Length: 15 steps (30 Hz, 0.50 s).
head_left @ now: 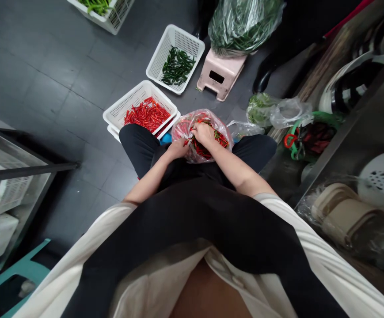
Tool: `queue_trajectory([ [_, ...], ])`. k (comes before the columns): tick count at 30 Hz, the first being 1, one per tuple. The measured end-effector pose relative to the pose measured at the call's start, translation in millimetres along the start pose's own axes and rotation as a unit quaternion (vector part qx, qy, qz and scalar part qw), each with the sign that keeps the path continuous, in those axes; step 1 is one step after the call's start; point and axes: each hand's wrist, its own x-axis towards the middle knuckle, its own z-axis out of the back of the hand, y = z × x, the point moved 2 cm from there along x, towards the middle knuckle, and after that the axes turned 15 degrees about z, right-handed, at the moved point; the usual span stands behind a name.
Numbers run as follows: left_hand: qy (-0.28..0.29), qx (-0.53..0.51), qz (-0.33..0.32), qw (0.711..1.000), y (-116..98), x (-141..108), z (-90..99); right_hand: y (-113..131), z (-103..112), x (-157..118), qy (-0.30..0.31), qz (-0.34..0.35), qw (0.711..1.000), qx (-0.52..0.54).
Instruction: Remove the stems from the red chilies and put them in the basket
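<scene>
Left grip (178,149): at the side of a clear bag (181,125). Right grip (205,134): over red chillies (223,139) inside the bag. Closure of both: cannot tell, fingertips obscured. White basket (120,113): beyond the left grip.

Vivid red on the bagged chillies (224,140), green stems (216,134) flashing through! Dark green peppers (178,66), white basket (157,54) dotted with holes, pale pink stool (225,66); black apron (205,207), off-white sleeves (89,240), grey floor tiles (59,66) ruled in darker lines!
</scene>
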Motion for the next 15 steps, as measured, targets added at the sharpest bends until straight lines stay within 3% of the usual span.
queue_trajectory([
  [3,0.052,-0.145,0.048,0.987,3,-2,4.5,0,-7,6,0.005,-0.018,1.0,0.012],
  [5,0.065,-0.205,0.071,0.974,2,-4,5.2,-6,-7,-4,-0.012,-0.049,0.997,0.061],
  [8,0.098,-0.272,0.074,0.955,-4,-4,-0.9,-14,-5,-34,-0.069,-0.069,0.976,0.195],
  [11,0.16,-0.31,0.053,0.936,-11,-3,-16.7,-11,-4,-69,-0.145,-0.044,0.947,0.282],
  [15,0.18,-0.32,0.054,0.929,-14,-3,-33.8,3,-12,-96,-0.159,-0.011,0.927,0.339],
])
